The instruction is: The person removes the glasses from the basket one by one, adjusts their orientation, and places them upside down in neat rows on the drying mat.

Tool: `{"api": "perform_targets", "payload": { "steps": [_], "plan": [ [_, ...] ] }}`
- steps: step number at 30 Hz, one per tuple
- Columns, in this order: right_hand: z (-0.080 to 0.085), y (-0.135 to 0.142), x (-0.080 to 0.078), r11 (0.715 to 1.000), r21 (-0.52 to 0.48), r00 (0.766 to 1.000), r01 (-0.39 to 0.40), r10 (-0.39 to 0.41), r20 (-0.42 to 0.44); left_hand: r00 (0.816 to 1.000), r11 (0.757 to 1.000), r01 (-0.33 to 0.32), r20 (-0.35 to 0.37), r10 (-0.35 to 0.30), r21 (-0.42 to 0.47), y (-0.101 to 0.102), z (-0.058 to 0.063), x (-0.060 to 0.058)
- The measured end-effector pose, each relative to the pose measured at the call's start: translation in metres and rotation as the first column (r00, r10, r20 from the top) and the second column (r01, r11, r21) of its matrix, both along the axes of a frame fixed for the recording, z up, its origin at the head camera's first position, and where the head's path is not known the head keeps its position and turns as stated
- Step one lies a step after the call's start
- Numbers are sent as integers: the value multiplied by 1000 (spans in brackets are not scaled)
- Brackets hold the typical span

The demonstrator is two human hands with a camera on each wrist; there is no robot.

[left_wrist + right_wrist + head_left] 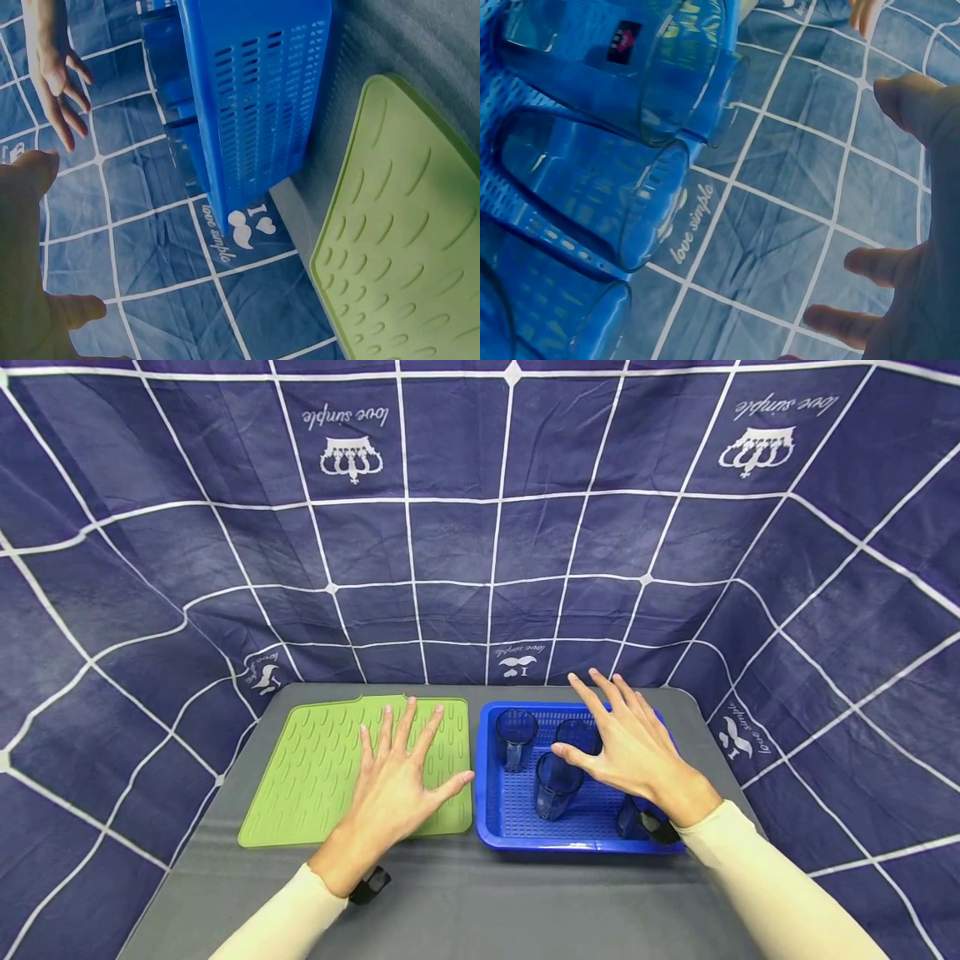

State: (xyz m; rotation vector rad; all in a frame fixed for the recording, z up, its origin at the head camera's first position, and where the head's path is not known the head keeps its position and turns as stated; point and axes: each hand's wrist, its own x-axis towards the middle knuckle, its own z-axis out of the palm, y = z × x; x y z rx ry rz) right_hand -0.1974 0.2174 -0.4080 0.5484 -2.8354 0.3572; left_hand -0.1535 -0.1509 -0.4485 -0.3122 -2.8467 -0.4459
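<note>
My left hand (397, 789), fingers spread, hovers above the green ridged mat (315, 777) and holds nothing. On the other side, my right hand (641, 752) is held over the blue plastic basket (570, 844), its fingers likewise spread and nothing in its grasp. Several clear blue drinking glasses stand upright in that basket: one glass (516, 739) at the back left, another (555, 793) near the middle, and more partly hidden under the right hand and wrist. In the right wrist view, a glass (585, 184) appears close up, apart from the fingers. A neighbouring glass carries a small dark label (622, 41).
A grey cloth (480, 902) covers the table beneath the mat and basket. The basket has perforated walls (262, 97) and stands just right of the mat. Dark blue curtains (450, 543) with white grid lines rise behind the table and at both sides.
</note>
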Motion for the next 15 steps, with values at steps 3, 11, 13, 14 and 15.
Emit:
{"api": "perform_targets", "payload": {
  "steps": [3, 11, 13, 14, 15],
  "plan": [
    [2, -4, -5, 1000, -2, 1000, -21, 21, 10, 1000, 1000, 2, -17, -2, 21, 3, -2, 3],
    [10, -15, -19, 998, 35, 996, -60, 58, 65, 1000, 998, 5, -31, -3, 56, 8, -3, 8],
    [12, -18, -22, 997, 44, 994, -68, 64, 85, 1000, 997, 10, -22, -9, 74, 10, -2, 10],
    [13, -20, -24, 996, 48, 993, -73, 68, 93, 1000, 996, 15, -21, -13, 84, 11, -2, 11],
    [14, -22, -26, 996, 52, 992, -75, 70, 102, 1000, 995, 18, -18, -16, 96, 12, -1, 12]
  ]
}}
